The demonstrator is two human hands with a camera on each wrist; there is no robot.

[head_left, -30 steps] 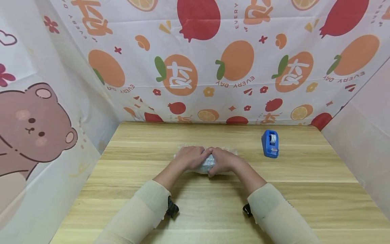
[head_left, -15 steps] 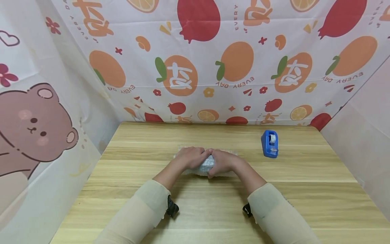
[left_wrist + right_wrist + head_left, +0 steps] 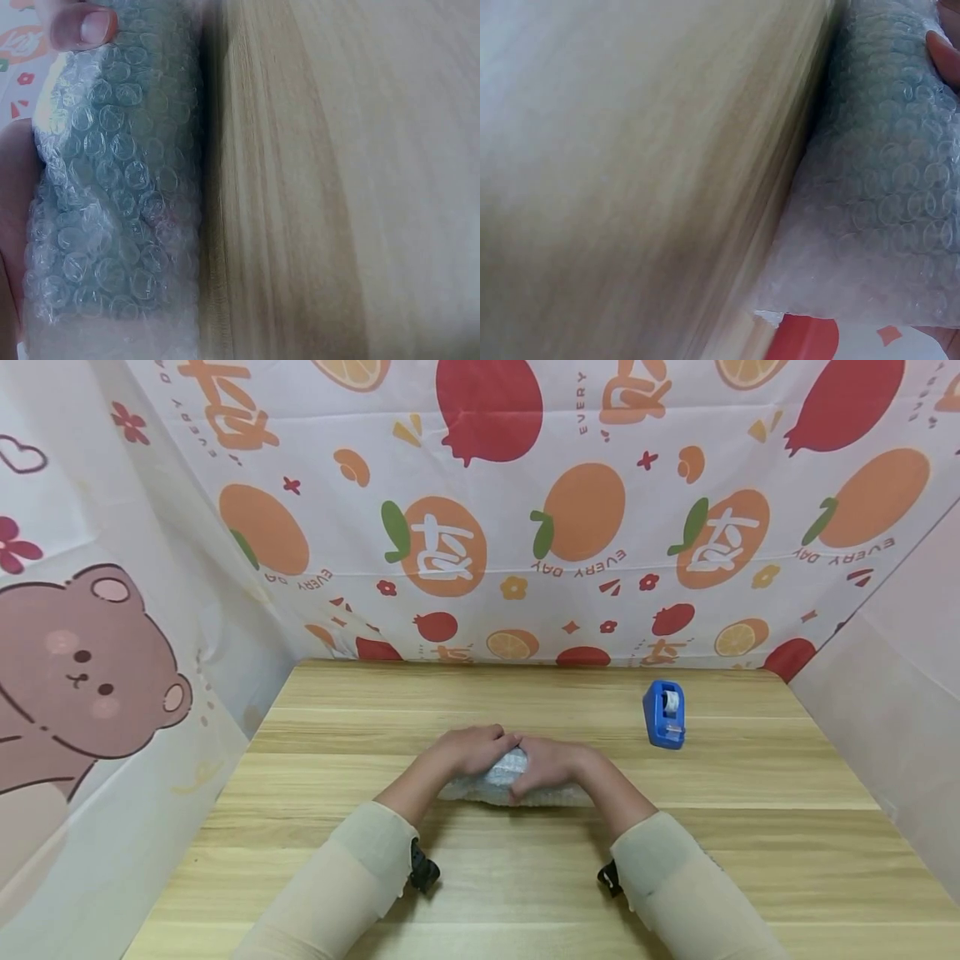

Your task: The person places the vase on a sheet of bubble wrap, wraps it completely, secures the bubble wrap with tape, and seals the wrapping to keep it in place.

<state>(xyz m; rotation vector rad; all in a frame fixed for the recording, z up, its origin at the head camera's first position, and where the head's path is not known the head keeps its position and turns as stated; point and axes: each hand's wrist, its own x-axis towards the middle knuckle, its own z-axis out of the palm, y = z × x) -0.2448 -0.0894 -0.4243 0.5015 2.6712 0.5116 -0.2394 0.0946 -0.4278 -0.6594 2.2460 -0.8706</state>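
A bundle rolled in clear bubble wrap (image 3: 507,765) lies crosswise on the table in the head view, between the two hands. Something pale green shows dimly through the bubble wrap (image 3: 112,187) in the left wrist view; its kind is hidden. My left hand (image 3: 472,750) grips the roll from above on its left half. The right hand (image 3: 551,762) holds the right half, its thumb on the near side and the other fingers mostly hidden behind. Both hands meet over the middle. The right wrist view has a loose, flatter end of the wrap (image 3: 855,277) jutting out.
A blue tape dispenser (image 3: 664,714) with a white roll stands at the back right of the wooden table (image 3: 510,868). Fruit-printed cloth (image 3: 510,535) hangs behind the table, and a bear-printed cloth (image 3: 90,677) hangs at the left.
The roll and both hands have come slightly nearer to the person. The sheet of wrap that showed beyond the hands is no longer visible there. The tape dispenser has not moved.
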